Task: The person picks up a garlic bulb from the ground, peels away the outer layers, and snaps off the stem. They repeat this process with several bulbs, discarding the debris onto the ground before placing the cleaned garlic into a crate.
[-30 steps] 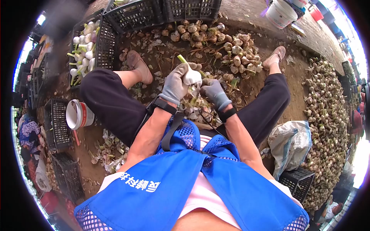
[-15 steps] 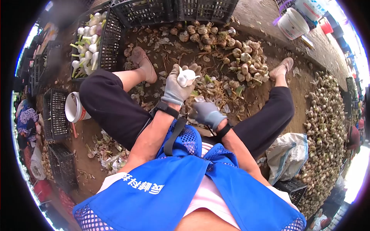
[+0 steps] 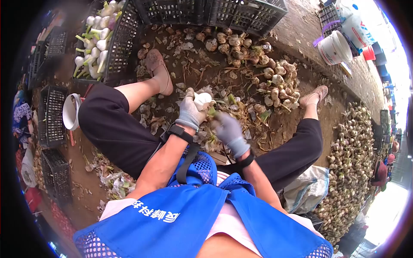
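Between the knees, my gloved left hand [image 3: 190, 112] is closed around a white, peeled garlic bulb [image 3: 202, 100], which shows above the fingers. My gloved right hand [image 3: 229, 131] is just to the right, its fingers smeared by motion and close to a greenish stem end [image 3: 211, 112] beside the bulb. I cannot tell what this hand holds. Peeled skins and leaf scraps [image 3: 241, 112] litter the soil beneath both hands. Beyond them lies a heap of unpeeled garlic [image 3: 275, 81].
A black crate [image 3: 122, 47] at the far left holds cleaned white garlic with green stems. More black crates [image 3: 245, 15] stand ahead. A white bucket [image 3: 71, 112] is by the left knee. On the right are a large garlic pile [image 3: 350, 150] and a white sack [image 3: 307, 187].
My left hand has come lower and turned, with the garlic bulb still in it. The right hand has moved slightly right and the view has shifted.
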`<state>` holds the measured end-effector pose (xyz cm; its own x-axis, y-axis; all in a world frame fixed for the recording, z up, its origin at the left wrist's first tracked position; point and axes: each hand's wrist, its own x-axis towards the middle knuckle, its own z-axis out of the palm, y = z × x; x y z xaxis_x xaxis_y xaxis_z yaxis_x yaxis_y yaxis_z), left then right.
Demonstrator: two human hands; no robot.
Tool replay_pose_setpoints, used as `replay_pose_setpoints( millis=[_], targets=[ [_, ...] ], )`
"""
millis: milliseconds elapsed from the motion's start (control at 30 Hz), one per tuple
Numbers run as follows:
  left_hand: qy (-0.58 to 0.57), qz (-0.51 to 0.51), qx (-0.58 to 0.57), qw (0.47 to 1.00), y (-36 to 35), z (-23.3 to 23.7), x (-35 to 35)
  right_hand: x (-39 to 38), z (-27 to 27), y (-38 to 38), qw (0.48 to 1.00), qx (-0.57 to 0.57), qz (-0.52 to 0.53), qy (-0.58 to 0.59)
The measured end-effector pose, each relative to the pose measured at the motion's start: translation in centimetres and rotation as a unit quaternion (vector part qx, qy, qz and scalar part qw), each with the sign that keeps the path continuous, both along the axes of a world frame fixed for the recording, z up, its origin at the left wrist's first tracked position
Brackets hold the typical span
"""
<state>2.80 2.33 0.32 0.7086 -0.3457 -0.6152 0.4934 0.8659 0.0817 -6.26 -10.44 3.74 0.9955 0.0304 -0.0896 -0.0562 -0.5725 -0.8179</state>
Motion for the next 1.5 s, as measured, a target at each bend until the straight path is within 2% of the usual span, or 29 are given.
replay_pose_setpoints(
  millis=[33,167,200,267,300,333,367,400,433,467,500,533,600,667,700,733,767,800,833,900,967,1033,1067,1100,1167,1233,1333,1433,1500],
  targets=[
    [0.017,-0.014,0.000,1.000,-0.2,0.2,-0.1,1.3,0.5,-0.8,0.998,-0.028,-0.063,-0.010],
    [-0.061,-0.103,0.148,0.982,-1.3,1.6,-1.2,3.7,1.5,-1.0,0.982,-0.182,0.034,-0.034],
    [-0.055,-0.100,0.148,0.982,-1.3,1.0,-1.2,3.3,1.9,-0.7,0.997,0.005,0.065,0.038],
    [-0.033,-0.067,0.175,0.982,-0.6,-0.2,-1.0,1.9,4.7,0.9,0.927,0.298,0.088,0.210],
    [-0.028,-0.061,0.177,0.982,-0.1,-0.3,-1.3,1.7,3.4,0.8,0.968,0.152,0.187,0.063],
    [-0.020,-0.060,0.220,0.973,0.3,0.7,-1.2,1.8,3.0,0.6,0.952,0.252,0.124,0.120],
    [-0.019,-0.058,0.260,0.964,0.3,1.5,-0.9,2.1,2.9,0.0,0.922,0.343,0.059,0.168],
    [-0.069,-0.040,0.231,0.970,0.3,-1.9,-1.0,3.0,3.3,-1.0,0.893,0.373,-0.046,0.248],
    [-0.098,-0.132,0.318,0.934,0.3,-2.5,-1.2,2.9,-0.4,-2.3,0.833,0.467,-0.136,0.263],
    [-0.167,-0.161,0.377,0.896,-0.4,-0.4,-1.7,3.3,-0.7,-2.5,0.754,0.576,-0.168,0.266],
    [-0.141,-0.185,0.362,0.903,-1.7,-2.6,-1.9,3.7,-1.2,-2.3,0.660,0.676,-0.191,0.266],
    [-0.170,-0.182,0.358,0.900,-2.5,-2.2,-1.9,3.6,-3.7,-2.2,0.624,0.712,-0.188,0.261],
    [-0.292,-0.235,0.421,0.826,-3.5,-1.5,-2.4,4.8,-7.1,-2.6,0.549,0.772,-0.218,0.235],
    [-0.212,-0.056,0.303,0.927,-2.9,-3.3,-0.8,7.7,-7.9,-4.0,0.456,0.789,-0.305,0.277],
    [-0.174,-0.014,0.200,0.964,-1.4,-3.2,0.2,10.2,-9.9,-5.5,0.432,0.845,-0.225,0.220],
    [-0.106,-0.060,0.437,0.891,-1.8,0.6,-0.1,13.8,-10.4,-5.9,0.700,0.671,-0.235,0.069],
    [-0.067,-0.038,0.417,0.906,-1.3,0.0,-0.2,16.7,-3.1,-7.1,0.539,0.834,-0.079,0.092],
    [-0.044,-0.076,0.369,0.925,-0.6,-0.7,-0.4,18.9,2.2,-7.1,0.646,0.749,-0.145,0.019],
    [-0.014,-0.113,0.320,0.940,-0.2,-1.3,-0.8,20.6,6.8,-7.5,0.621,0.768,-0.146,0.055],
    [-0.036,-0.159,0.317,0.934,-0.8,-1.0,-1.4,22.2,10.8,-7.8,0.707,0.698,-0.082,-0.071],
    [-0.057,-0.191,0.308,0.930,-1.1,-0.4,-1.8,22.9,10.3,-9.8,0.900,0.405,-0.103,-0.123],
    [-0.137,-0.204,0.309,0.919,-0.9,0.0,-1.5,22.0,8.0,-12.9,0.965,0.149,-0.166,-0.136],
    [-0.142,-0.204,0.315,0.916,-0.7,-0.3,-1.6,22.3,3.9,-16.0,0.958,-0.011,-0.205,-0.202],
    [-0.140,-0.205,0.316,0.916,-0.6,-0.6,-1.8,21.3,3.0,-18.7,0.962,-0.054,-0.263,-0.058],
    [-0.062,-0.217,0.328,0.918,-0.8,-0.9,-1.8,19.9,-0.4,-24.4,0.901,-0.254,-0.352,0.008],
    [-0.053,-0.235,0.339,0.910,-1.5,-0.4,-2.0,19.4,-2.0,-28.1,0.859,-0.350,-0.363,0.087],
    [-0.103,-0.281,0.345,0.890,-2.6,0.2,-2.4,20.7,-5.3,-31.6,0.876,-0.322,-0.338,0.124],
    [-0.170,-0.302,0.359,0.866,-3.2,0.8,-2.8,23.8,-9.7,-34.7,0.861,-0.266,-0.401,0.164],
    [-0.156,-0.297,0.367,0.868,-3.5,1.6,-2.7,23.3,-7.2,-33.5,0.888,-0.169,-0.413,0.111]
  ],
)
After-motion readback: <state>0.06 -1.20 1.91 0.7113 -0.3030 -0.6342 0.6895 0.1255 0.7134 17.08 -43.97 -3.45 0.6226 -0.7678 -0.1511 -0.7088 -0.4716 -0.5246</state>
